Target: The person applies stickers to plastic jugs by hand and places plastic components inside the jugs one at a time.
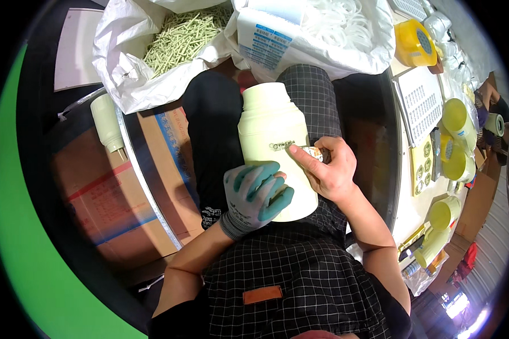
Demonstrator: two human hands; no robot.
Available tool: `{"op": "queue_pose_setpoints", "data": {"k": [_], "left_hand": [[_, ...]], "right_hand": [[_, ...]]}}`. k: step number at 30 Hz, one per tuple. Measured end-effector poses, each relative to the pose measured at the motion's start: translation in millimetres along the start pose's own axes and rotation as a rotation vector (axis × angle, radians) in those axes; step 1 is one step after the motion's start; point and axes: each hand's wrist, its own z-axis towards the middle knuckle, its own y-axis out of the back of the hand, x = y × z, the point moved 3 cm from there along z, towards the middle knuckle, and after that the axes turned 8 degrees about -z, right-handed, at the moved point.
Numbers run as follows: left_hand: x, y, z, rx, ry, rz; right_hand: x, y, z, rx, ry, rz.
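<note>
A pale yellow-green bottle-shaped shell (271, 127) with a stepped neck lies on my lap, its neck pointing away from me. Dark printing shows on its upper face. My left hand (254, 195), in a grey and teal glove, is closed against the shell's lower left part with curled fingers; a bare fingertip pokes out. My bare right hand (331, 169) is at the shell's right side, its index finger touching beside the printing. Pinched in that hand is a small white-and-orange patterned piece (313, 152), mostly hidden by the fingers.
Ahead stand white sacks, one with green sticks (186, 39), another with translucent rings (336, 25). Cardboard boxes (110, 198) and a smaller pale bottle (106, 121) are at left. The right-hand table holds yellow tape (415, 44), printed sheets (419, 101) and pale green cups (457, 116).
</note>
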Motion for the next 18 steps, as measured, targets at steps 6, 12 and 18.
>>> {"op": "queue_pose_setpoints", "data": {"k": [6,12,18], "left_hand": [[-3.5,-0.8,1.1,0.003,0.044,-0.051],[-3.9,-2.8,-1.5,0.043,0.099,-0.03],[-2.1,-6.0,-4.5,0.037,0.108,-0.026]], "right_hand": [[3.7,3.7,2.1,0.011,0.033,-0.046],[5.8,7.4,7.0,0.036,0.036,-0.069],[6.6,7.6,9.8,0.052,0.05,-0.092]]}}
